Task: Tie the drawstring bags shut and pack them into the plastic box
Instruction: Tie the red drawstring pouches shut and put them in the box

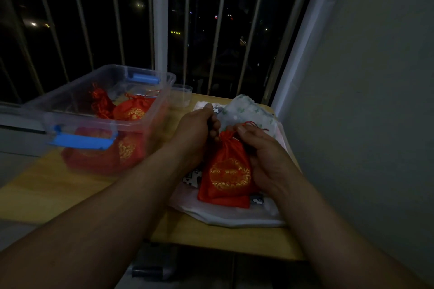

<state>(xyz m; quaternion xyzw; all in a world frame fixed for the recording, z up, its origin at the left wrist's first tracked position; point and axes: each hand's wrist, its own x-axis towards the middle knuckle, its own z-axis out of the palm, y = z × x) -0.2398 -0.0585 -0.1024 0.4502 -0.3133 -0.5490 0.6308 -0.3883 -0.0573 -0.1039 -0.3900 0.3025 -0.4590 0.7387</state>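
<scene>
Lying on a heap of pale, thin fabric pouches (234,217) at the wooden table's (211,239) right end, a glossy red drawstring bag (226,171) (satin-like, with a round gold woven emblem) is seen with its neck puckered. It is gripped by the right hand (267,159), thumb at the neck and fingers curled round its side. The left hand (197,126) is clenched beside the neck, though whether a cord is caught cannot be told; more red bags (133,109) are held in the clear, blue-latched plastic box (162,101).
</scene>
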